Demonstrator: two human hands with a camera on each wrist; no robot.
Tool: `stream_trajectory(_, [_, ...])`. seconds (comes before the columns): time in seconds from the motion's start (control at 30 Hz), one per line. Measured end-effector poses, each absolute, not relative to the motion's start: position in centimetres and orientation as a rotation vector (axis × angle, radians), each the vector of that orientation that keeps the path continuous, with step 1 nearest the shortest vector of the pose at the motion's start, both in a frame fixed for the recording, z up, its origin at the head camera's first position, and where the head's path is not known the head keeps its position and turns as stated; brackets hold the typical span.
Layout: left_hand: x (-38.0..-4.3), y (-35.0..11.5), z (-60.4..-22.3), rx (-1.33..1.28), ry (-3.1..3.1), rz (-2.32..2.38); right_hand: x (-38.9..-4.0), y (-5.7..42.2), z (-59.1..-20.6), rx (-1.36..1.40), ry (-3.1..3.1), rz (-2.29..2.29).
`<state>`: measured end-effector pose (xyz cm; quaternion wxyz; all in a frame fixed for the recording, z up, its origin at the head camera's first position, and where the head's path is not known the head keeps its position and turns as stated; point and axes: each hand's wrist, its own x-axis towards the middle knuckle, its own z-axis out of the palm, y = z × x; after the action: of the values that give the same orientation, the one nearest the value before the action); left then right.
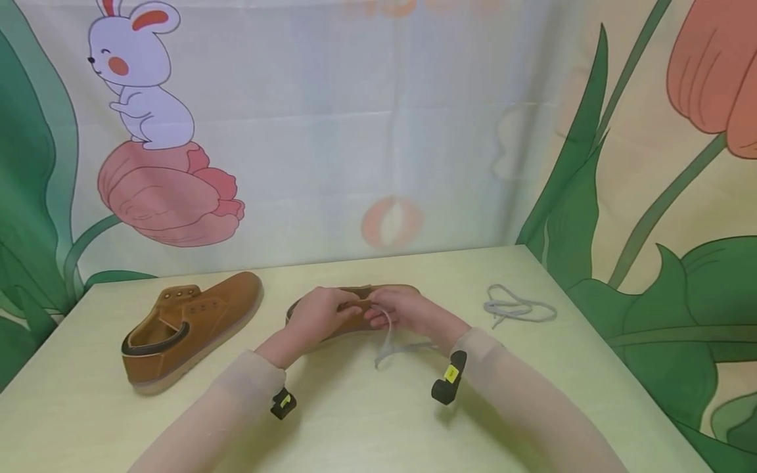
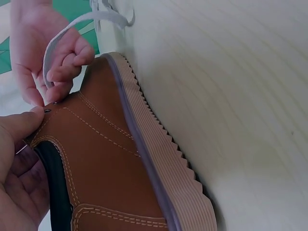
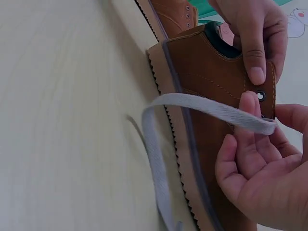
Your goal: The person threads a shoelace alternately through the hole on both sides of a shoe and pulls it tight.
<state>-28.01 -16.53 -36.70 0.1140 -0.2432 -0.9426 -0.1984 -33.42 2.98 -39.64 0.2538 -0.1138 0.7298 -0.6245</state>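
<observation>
A brown leather shoe with a ridged tan sole stands on the table, between both hands. My left hand grips its eyelet flap by the collar, thumb outside and fingers inside the opening. At the same flap, my right hand pinches a flat grey shoelace close to the eyelets. The lace loops down from those fingers onto the table. One metal eyelet shows between the two hands. Whether the lace tip is inside a hole is hidden by the right fingers.
A matching brown shoe without a lace stands at the left, toe pointing away. Another grey lace lies bundled at the right of the pale table. Behind the table hangs a cloth printed with a rabbit and flowers.
</observation>
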Motion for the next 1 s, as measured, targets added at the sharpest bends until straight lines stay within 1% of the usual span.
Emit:
stream_trajectory(0.2, [-27.7,-16.8,-36.7,-0.712,-2.802,-0.587,-34.0,2.9,-38.8,-0.252,2.065,-1.603])
stream_trajectory(0.43, [-27.9,-16.8,-36.6,-0.722,-2.793,-0.636,-34.9,3.2,-36.0,-0.314,2.322,-1.512])
stream_trajectory(0.77, [-28.1,-16.5,-36.4,-0.714,-2.783,-0.603,-36.6,3.8,-31.5,-0.294,2.170,-1.683])
stream_trajectory(1.0, [-28.0,-16.5,-36.3,-0.707,-2.793,-0.640,-37.3,4.6,-28.9,-0.284,2.200,-1.741])
